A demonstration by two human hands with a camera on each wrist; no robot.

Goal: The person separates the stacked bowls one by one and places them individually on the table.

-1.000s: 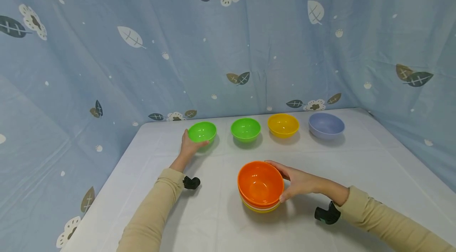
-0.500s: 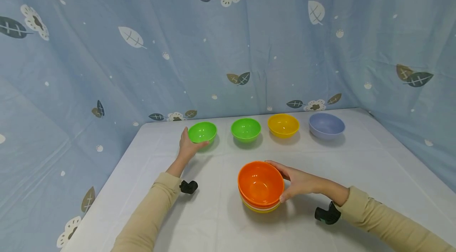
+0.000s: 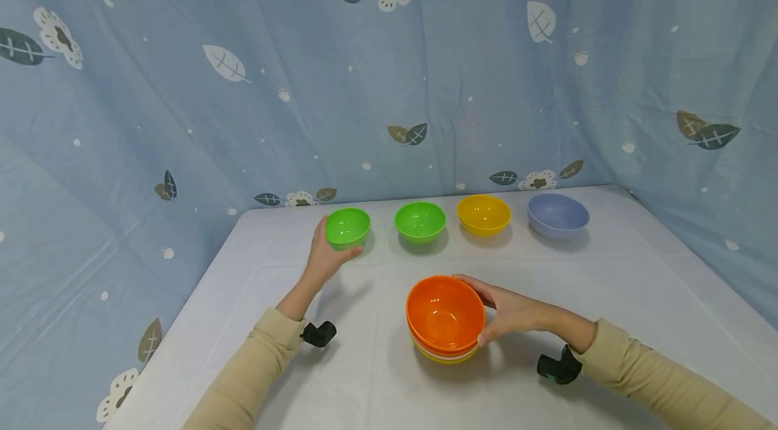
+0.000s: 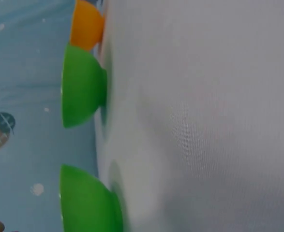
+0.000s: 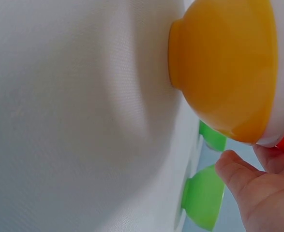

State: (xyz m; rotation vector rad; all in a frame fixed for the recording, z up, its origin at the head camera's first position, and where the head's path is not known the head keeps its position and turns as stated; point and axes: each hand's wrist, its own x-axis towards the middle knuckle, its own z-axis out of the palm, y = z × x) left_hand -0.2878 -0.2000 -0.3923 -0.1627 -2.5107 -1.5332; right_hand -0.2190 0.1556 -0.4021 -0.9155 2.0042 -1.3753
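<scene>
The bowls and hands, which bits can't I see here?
Head view: part of the leftmost green bowl, behind the left hand.
Head view: part of the right hand, behind the bowl stack.
Head view: insides of the lower bowls, under the top orange bowl.
Left wrist view: part of the leftmost green bowl, past the bottom edge.
Right wrist view: part of the bowl stack, past the right edge.

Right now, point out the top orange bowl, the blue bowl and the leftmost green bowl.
Top orange bowl (image 3: 444,320): head view, inner base.
Blue bowl (image 3: 558,214): head view, inside.
Leftmost green bowl (image 3: 349,227): head view, inside.
</scene>
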